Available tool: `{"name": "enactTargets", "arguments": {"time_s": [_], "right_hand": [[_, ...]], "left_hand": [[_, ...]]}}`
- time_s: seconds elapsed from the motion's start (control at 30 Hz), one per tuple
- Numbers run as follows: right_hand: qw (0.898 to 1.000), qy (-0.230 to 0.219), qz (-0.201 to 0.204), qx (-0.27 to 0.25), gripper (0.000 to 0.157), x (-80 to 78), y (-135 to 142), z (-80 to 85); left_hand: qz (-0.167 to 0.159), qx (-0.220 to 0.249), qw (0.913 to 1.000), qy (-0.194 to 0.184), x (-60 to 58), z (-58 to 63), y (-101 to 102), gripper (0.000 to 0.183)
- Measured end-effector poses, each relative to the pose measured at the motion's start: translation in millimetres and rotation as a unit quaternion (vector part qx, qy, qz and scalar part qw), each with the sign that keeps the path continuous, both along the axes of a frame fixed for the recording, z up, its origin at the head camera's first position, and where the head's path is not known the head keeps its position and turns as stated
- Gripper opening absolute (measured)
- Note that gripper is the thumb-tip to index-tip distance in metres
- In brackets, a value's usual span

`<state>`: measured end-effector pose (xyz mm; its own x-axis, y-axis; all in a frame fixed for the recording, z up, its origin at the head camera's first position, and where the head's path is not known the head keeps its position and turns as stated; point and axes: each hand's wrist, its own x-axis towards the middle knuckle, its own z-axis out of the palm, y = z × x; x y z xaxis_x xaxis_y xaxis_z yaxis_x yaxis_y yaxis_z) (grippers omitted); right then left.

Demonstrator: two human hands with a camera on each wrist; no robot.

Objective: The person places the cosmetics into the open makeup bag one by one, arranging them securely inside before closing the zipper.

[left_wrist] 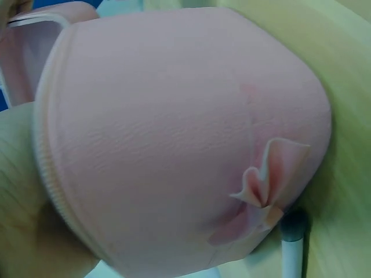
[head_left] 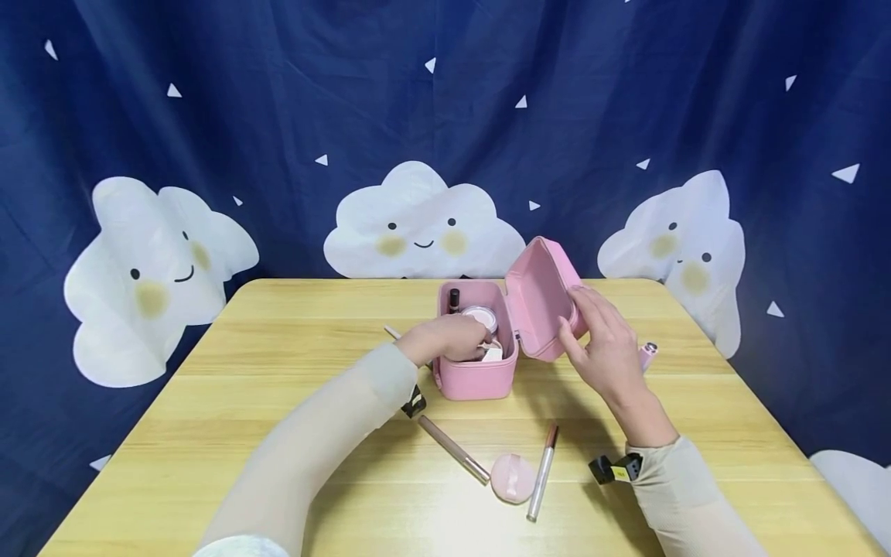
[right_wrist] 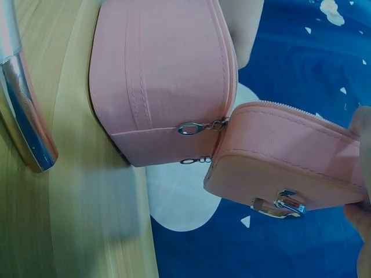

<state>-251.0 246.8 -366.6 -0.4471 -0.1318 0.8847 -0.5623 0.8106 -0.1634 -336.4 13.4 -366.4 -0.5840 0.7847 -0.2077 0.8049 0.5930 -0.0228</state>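
A pink zippered makeup case (head_left: 476,381) stands on the table with its lid (head_left: 539,290) swung out to the right. My left hand (head_left: 461,337) reaches over the left rim into it, beside a white item (head_left: 493,353); its fingertips are partly hidden, and I cannot tell whether they grip anything. Inside also sit a round compact (head_left: 480,316) and a black-capped tube (head_left: 455,299). With my right hand (head_left: 609,348) I hold the lid's edge between thumb and fingers. The left wrist view shows the case's bow (left_wrist: 266,179); silver zipper pulls (right_wrist: 194,128) hang in the right wrist view.
In front of the case on the wooden table (head_left: 278,371) lie a brownish tube (head_left: 452,449), a round powder puff (head_left: 513,478) and a silver tube with a brown end (head_left: 543,472). A makeup brush (left_wrist: 293,249) lies left of the case. Behind my right hand is a pink tube (head_left: 648,355).
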Motion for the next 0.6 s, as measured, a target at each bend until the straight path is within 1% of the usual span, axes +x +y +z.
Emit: {"name": "enactTargets", "arguments": {"time_s": [0.07, 0.17, 0.27, 0.43, 0.53, 0.6], "right_hand": [[1.0, 0.002, 0.0, -0.001, 0.044, 0.0, -0.4, -0.5], [1.0, 0.004, 0.001, 0.001, 0.044, 0.3, -0.7, -0.9], [1.0, 0.001, 0.001, 0.003, 0.044, 0.4, -0.1, -0.9], [1.0, -0.001, 0.001, 0.003, 0.045, 0.4, 0.7, -0.3], [1.0, 0.001, 0.002, 0.003, 0.045, 0.4, 0.7, -1.0], [1.0, 0.003, 0.002, 0.005, 0.045, 0.2, 0.5, -1.0]], "left_hand": [[0.012, 0.025, 0.9996, 0.008, -0.9, -1.3, -3.3, 0.021], [0.013, 0.066, 0.9977, 0.012, 0.0, 1.2, -9.9, 0.026], [0.007, 0.102, 0.9948, -0.005, 4.4, 7.1, -17.7, 0.032], [-0.019, 0.14, 0.9894, -0.032, 17.5, 16.7, -32.4, 0.033], [-0.044, 0.162, 0.9853, -0.031, 28.2, 18.7, -41.4, 0.032], [-0.064, 0.175, 0.9824, -0.017, 36.1, 18.7, -46.6, 0.031]]}}
